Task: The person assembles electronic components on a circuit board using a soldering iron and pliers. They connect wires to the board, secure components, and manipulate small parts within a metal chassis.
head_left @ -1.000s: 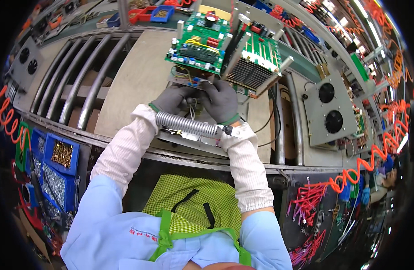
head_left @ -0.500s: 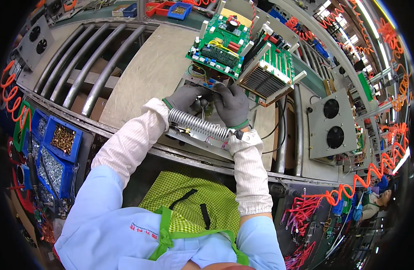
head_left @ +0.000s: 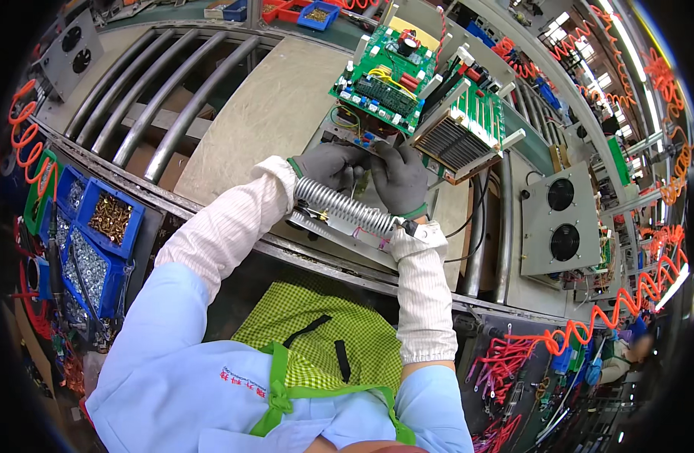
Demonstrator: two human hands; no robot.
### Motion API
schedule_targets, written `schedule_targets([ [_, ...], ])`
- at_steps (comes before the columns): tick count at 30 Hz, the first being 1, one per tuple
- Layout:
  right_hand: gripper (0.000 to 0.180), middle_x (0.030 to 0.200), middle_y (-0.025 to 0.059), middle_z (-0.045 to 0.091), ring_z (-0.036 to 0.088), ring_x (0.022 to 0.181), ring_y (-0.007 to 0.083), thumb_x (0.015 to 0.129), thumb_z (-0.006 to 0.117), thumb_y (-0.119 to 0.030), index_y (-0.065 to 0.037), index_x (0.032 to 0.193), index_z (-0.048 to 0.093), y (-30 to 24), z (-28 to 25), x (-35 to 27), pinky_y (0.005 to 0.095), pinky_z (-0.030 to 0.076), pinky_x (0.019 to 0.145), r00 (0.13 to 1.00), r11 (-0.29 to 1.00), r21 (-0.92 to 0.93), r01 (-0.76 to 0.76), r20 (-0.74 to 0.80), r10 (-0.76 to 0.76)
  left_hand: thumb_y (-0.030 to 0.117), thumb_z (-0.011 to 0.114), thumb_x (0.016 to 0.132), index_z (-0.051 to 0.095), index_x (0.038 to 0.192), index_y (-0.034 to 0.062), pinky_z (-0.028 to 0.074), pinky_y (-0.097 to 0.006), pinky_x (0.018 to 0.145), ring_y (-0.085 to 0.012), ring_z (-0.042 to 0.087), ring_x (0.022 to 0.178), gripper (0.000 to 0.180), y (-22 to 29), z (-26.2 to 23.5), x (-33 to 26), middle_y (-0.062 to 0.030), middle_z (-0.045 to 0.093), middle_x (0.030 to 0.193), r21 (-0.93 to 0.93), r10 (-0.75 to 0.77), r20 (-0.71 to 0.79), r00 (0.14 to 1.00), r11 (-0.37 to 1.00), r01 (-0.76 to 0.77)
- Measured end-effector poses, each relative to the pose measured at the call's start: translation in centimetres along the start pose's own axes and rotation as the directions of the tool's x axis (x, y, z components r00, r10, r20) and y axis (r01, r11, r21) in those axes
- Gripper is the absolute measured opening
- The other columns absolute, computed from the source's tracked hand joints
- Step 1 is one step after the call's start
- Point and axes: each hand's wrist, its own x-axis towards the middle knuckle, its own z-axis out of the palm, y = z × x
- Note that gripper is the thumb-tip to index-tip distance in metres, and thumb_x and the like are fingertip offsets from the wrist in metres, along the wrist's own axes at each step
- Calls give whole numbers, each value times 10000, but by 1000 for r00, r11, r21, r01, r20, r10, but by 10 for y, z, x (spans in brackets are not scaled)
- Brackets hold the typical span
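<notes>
Past second: view swung, green circuit board [head_left: 378,94] slid from 12 toward 1 o'clock. Left hand [head_left: 323,164] and right hand [head_left: 403,183] stayed with it, at its 7 and 6 o'clock, by blue connectors [head_left: 366,139]. Fingers bunched close; can't tell what they're clamped on, if anything. Silver coil [head_left: 345,207] at their 6 o'clock. No visible progress there.

Conveyor [head_left: 169,128]: grey metal, cylindrical rollers [head_left: 201,108]
Tabletop [head_left: 529,136]: flat, green, beyond the conveyor
Lighting: white glowing tubes [head_left: 624,38], beyond the conveyor, rightward
</notes>
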Motion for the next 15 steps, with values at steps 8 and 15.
schedule_targets([
  [8,282,789,102,571,599,706,308,754,708,-137,-131,1030,648,3,-3,-1,411,482,587,999,999,38,2,41,-3,52,531,933,601,1068,12,427,-130,517,-39,489,656,158,3,3,-5,10,550,787,83,9,0,1000,997,-9],
  [15,287,758,99,562,593,676,302,751,707,-131,-137,1033,654,6,2,-4,407,475,570,1000,1000,15,17,23,-17,146,519,976,569,998,50,374,-101,408,-11,483,595,111,5,15,-2,13,518,749,-216,-142,-74,987,969,123],
])
